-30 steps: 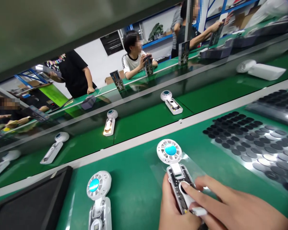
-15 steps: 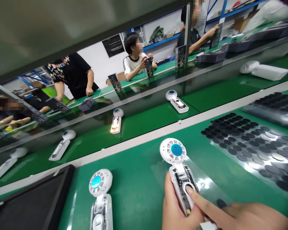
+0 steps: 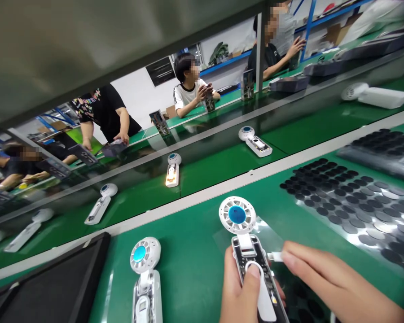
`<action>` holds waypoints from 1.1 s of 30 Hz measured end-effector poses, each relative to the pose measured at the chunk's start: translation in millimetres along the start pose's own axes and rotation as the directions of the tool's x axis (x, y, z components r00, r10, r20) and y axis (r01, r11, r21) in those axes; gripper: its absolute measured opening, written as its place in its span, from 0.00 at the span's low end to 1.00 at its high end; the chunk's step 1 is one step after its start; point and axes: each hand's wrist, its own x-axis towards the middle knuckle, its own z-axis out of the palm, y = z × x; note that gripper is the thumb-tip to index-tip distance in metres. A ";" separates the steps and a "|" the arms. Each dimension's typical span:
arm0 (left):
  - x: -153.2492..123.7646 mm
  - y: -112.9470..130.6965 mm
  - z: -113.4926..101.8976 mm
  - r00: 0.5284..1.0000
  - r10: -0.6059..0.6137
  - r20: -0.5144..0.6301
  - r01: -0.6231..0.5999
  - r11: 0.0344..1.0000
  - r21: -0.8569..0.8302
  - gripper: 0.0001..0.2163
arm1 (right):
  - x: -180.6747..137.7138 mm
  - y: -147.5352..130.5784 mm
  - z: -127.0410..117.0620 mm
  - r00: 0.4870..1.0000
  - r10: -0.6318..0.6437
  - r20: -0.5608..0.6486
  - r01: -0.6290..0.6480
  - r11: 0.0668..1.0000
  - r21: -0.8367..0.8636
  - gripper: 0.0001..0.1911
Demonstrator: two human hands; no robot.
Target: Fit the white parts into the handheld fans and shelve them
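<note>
My left hand (image 3: 239,287) is closed around the handle of a white handheld fan (image 3: 264,287), its thumb on the round ring of the handle. Through the clear cover of the handle a dark circuit board shows. The fan's round head has a blue disc at its centre and tilts up and away from me. Between thumb and fingers, my right hand (image 3: 326,278) pinches a white cable plug (image 3: 275,256) at the right side of the handle; whether its tip is inserted I cannot tell. A second fan (image 3: 147,291) lies to the left, untouched.
Several fans, one of them lit (image 3: 172,174), lie on the green conveyor belt (image 3: 208,168) beyond a pale rail (image 3: 202,194). Sheets of dark round stickers (image 3: 340,193) lie at right, a black tray (image 3: 54,282) at left. Co-workers sit and stand across the belt.
My right index finger has left the fan's button, and that hand now holds the plug at the fan's side. My left thumb has moved onto the ring. Most belt fans have shifted right.
</note>
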 end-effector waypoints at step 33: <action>-10.5 8.3 5.5 0.999 -0.048 -0.011 0.047 0.992 -0.116 0.31 | -1.1 -3.8 11.0 0.946 0.050 0.320 -0.075 0.995 0.066 0.20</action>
